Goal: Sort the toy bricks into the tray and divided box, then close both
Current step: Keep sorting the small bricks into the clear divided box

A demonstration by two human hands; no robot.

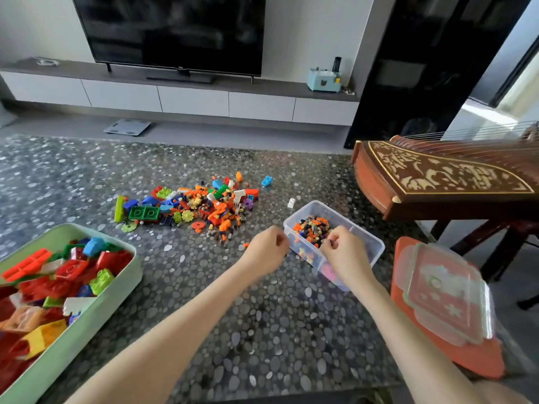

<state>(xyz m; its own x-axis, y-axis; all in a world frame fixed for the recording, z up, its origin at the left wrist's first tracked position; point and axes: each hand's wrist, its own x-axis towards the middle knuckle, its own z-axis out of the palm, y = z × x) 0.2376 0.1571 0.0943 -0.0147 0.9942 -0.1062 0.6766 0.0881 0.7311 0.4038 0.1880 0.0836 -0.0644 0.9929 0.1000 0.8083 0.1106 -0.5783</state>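
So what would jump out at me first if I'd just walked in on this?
Most likely the bright heap of toy bricks in the middle of the pebble-patterned surface. Next comes the green tray at the near left, full of big red and yellow bricks. Then the left hand and right hand, both at the clear divided box of tiny pieces on the right, with a carved wooden zither behind it.

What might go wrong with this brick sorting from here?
The clear lid and orange lid lie at the right edge of the table; a nudge may drop them. The stray white brick and blue brick lie apart from the pile and may be missed.
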